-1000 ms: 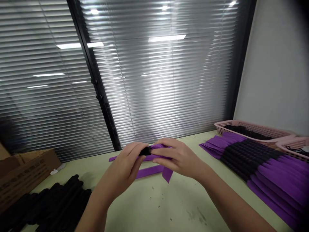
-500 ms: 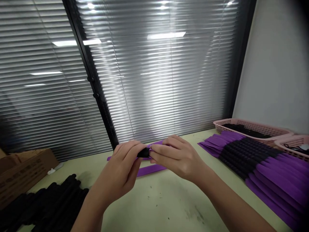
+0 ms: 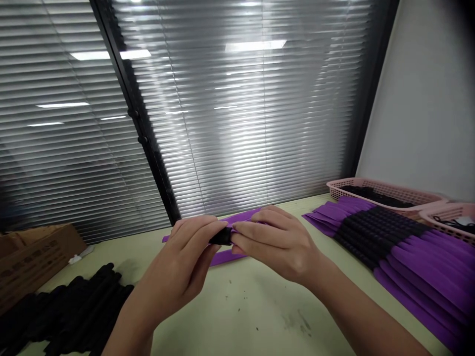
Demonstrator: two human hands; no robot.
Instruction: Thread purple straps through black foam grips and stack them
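My left hand point(image 3: 181, 262) is closed around a short black tube point(image 3: 221, 237), which looks like a foam or fabric sleeve; most of it is hidden by the fingers. At the tube's right end, the fingertips of my right hand point(image 3: 285, 242) pinch a bit of purple material that meets the opening. Whether it reaches inside is hidden. Behind and below the hands, purple strips point(image 3: 224, 257) show against the pale green table point(image 3: 237, 321). I cannot tell whether they belong to the pinched piece.
Several black tubes point(image 3: 85, 306) lie piled at the lower left, by a cardboard box point(image 3: 44, 259). Along the right lies a row of purple strips with black sleeves point(image 3: 378, 232) round their middles. Pink baskets point(image 3: 426, 195) with black items stand behind it. Window blinds point(image 3: 241, 123) rise behind the table.
Both hands keep their grip on the black tube and the purple material, with barely any movement. The view has shifted slightly.
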